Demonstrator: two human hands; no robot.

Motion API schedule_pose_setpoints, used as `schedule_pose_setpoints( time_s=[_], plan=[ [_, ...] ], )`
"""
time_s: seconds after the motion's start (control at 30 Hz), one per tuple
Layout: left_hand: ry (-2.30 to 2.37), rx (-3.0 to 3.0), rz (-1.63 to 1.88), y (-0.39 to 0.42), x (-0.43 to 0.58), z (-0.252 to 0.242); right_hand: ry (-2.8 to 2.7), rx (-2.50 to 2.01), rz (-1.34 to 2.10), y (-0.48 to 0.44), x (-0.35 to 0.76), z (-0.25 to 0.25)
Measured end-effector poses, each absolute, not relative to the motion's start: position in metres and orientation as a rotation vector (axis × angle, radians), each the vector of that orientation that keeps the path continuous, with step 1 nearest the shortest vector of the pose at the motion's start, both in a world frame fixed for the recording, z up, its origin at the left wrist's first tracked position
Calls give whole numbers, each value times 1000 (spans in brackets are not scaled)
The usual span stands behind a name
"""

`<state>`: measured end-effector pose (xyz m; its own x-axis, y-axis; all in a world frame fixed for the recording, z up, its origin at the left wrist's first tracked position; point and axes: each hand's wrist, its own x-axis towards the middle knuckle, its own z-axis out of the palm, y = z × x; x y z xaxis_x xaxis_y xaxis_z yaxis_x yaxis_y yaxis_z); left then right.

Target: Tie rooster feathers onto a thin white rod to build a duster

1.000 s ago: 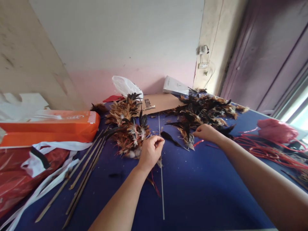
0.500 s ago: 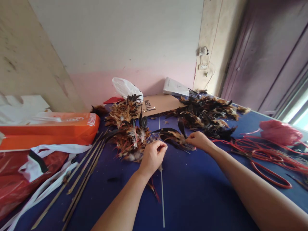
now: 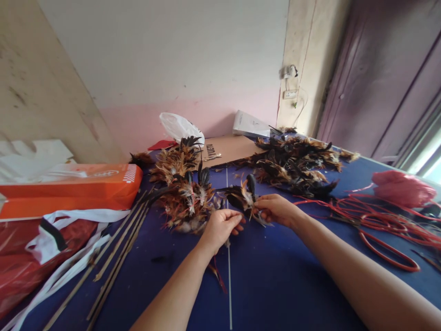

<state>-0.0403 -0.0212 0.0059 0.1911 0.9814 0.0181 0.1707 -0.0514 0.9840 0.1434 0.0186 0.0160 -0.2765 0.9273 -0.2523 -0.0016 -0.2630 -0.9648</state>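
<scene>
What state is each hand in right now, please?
Left hand: partly curled; whether it holds anything cannot be told.
Right hand: closed, holding a feather bunch.

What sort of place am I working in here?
Probably a small indoor craft workspace: feathers lie heaped on a blue table, with thin sticks to the left and tangled red strings to the right.

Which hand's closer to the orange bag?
Left. The left hand is to the right of the orange bag, beyond the sticks; the right hand is farther right, at a small bunch of feathers.
</scene>
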Motion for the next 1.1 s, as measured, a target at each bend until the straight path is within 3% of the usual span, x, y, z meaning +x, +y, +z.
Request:
schedule_pose_setpoints(
  time_s=[0.5,0.77,0.97,1.1],
  plan=[
    [1295,1182,1091,-16,-45,4,-1621,-1331,1374,9,139,25],
    [1268,1136,1129,-12,-49,3,-1747,-1734,288,22,168,28],
    [1231,1092,1146,-12,-50,1,-1892,-1482,1151,2,136,28],
    [1179,1076,1168,-12,-49,-1,-1737,-1397,1527,-1,123,19]
  ],
)
